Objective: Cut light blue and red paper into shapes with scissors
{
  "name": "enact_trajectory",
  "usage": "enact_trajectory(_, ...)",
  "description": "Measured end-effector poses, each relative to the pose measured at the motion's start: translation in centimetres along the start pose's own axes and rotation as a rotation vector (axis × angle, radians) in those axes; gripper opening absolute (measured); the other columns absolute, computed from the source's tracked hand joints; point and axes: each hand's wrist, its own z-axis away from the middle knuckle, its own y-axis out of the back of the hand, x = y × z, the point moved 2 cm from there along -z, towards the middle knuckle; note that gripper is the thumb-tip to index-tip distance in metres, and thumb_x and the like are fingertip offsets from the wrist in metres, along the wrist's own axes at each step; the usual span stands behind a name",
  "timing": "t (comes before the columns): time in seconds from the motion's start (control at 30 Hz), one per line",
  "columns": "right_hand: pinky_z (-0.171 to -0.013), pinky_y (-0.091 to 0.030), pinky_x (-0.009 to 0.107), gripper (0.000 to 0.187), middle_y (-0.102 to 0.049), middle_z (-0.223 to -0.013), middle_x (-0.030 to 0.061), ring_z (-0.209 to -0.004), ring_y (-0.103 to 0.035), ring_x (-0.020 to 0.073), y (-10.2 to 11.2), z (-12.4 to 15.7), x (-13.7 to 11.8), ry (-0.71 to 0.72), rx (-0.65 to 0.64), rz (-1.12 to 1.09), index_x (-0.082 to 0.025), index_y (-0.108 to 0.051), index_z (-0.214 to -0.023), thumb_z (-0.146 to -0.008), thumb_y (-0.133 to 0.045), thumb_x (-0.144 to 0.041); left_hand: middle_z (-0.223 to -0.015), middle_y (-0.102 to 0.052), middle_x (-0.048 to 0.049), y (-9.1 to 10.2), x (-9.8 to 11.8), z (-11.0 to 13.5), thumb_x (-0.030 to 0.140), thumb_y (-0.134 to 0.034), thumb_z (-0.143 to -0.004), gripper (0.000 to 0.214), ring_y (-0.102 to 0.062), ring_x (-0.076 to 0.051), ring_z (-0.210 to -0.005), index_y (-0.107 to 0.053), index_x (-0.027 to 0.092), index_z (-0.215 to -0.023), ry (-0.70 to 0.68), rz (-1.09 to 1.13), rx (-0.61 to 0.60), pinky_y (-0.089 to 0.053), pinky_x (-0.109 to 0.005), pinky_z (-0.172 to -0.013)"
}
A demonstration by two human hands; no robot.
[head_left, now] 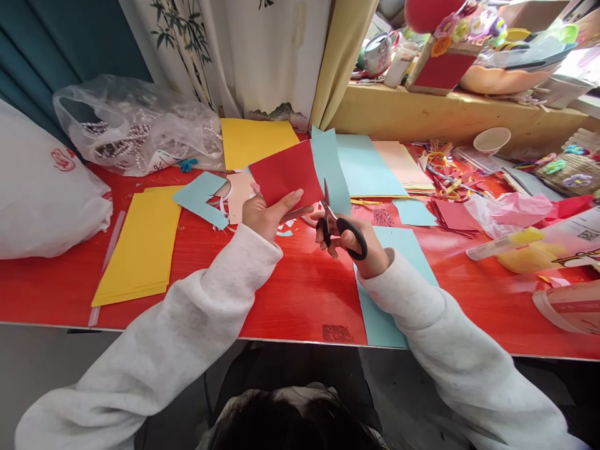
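A sheet of red paper [287, 172] is gripped in my left hand [268, 215], its thumb lying on the front face. My right hand [363, 244] has its fingers through the black handles of a pair of scissors [330, 219]. The blades point up and stand at the red paper's right edge; I cannot tell whether they touch it. Behind them is a light blue strip of paper [332, 164]. To the left of my left hand lie a cut blue piece [201, 197] and a pink piece [239, 195]. Under my right forearm rests a blue sheet [382, 312].
Yellow paper [140, 244] is stacked at the left, beside a white plastic bag [42, 187] and a clear bag of beads [140, 134]. Blue sheets [368, 165], red scraps [452, 215] and a pink tub [569, 306] are on the right. A cluttered ledge [394, 112] runs behind.
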Motion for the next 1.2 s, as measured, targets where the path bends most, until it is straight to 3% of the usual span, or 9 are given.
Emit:
enact_trajectory(0.2,-0.039,-0.032,0.023,0.060,-0.052,-0.067,0.0030,-0.053,-0.048,0.0109,0.01,0.07,-0.11,0.002,0.025,-0.017,-0.012,-0.062,-0.092,-0.058,-0.065,-0.062,-0.073,-0.066,-0.0007,0.54,-0.25,-0.50,0.023,-0.077,-0.054,0.022,-0.066,-0.018,-0.066,-0.063,0.014,-0.069,0.020,-0.031,-0.017,-0.058,-0.035,-0.066)
enact_trajectory(0.43,-0.034,-0.029,0.021,0.058,-0.054,-0.061,0.0019,-0.050,-0.050,0.0114,0.01,0.16,-0.13,-0.007,0.093,-0.014,-0.012,-0.062,-0.095,-0.060,-0.067,-0.057,-0.071,-0.065,0.0011,0.71,0.18,-0.79,0.019,-0.076,-0.055,0.018,-0.065,-0.015,-0.063,-0.062,0.014,-0.065,0.059,-0.002,-0.048,-0.059,-0.033,-0.067)
enact_trajectory(0.87,-0.040,-0.040,0.022,0.043,-0.052,-0.054,-0.0025,-0.045,-0.048,0.0072,-0.37,0.03,-0.20,0.003,0.131,-0.044,-0.014,-0.063,-0.084,-0.059,-0.071,-0.048,-0.072,-0.066,0.0002,0.63,0.39,-0.77,0.018,-0.076,-0.055,0.019,-0.066,-0.016,-0.062,-0.063,0.014,-0.069,0.088,0.002,-0.046,-0.058,-0.032,-0.066)
enact_trajectory(1.2,-0.035,-0.038,0.021,0.034,-0.053,-0.046,-0.0041,-0.036,-0.045,0.0066,-0.29,0.13,-0.06,0.019,0.155,0.027,-0.014,-0.060,-0.080,-0.066,-0.068,-0.045,-0.068,-0.064,0.0006,0.54,0.72,-0.53,0.019,-0.076,-0.056,0.019,-0.067,-0.018,-0.061,-0.059,0.014,-0.064,0.129,-0.048,-0.046,-0.058,-0.036,-0.072)
